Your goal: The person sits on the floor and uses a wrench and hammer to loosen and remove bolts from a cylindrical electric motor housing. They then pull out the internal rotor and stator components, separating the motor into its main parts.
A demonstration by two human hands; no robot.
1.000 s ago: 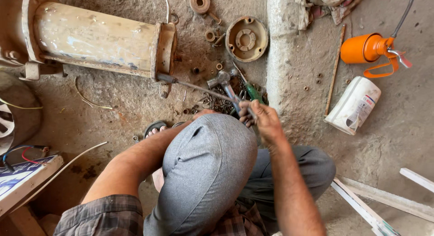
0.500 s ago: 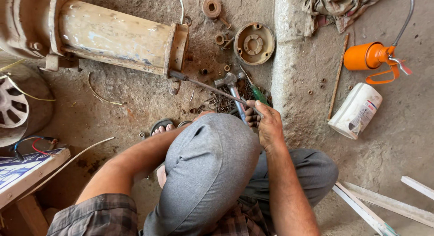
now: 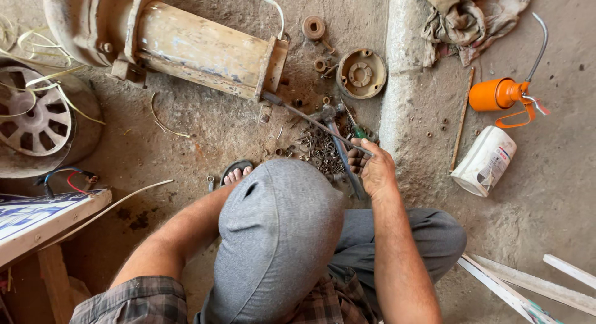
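Observation:
My right hand (image 3: 375, 170) rests by a pile of screws and bolts (image 3: 318, 149) on the dirty concrete floor, fingers curled. A hammer (image 3: 340, 147) lies with its handle running under those fingers, and whether they grip it is unclear. A green-handled screwdriver (image 3: 360, 132) lies just above the hand, and a long thin metal rod (image 3: 304, 118) ends at the thumb. My left forearm (image 3: 177, 234) reaches in from the lower left. Its hand is hidden behind my grey cap (image 3: 276, 237).
A big rusty pump body (image 3: 186, 44) lies at the top left, with a round metal cover (image 3: 361, 73) and small rings beside it. An orange oil can (image 3: 496, 95), a white container (image 3: 484, 161) and a rag (image 3: 465, 19) sit right. A fan wheel (image 3: 34, 119) sits left.
The view has shifted left, bringing the fan wheel into sight. My right hand has stayed at the screw pile with its fingers curled.

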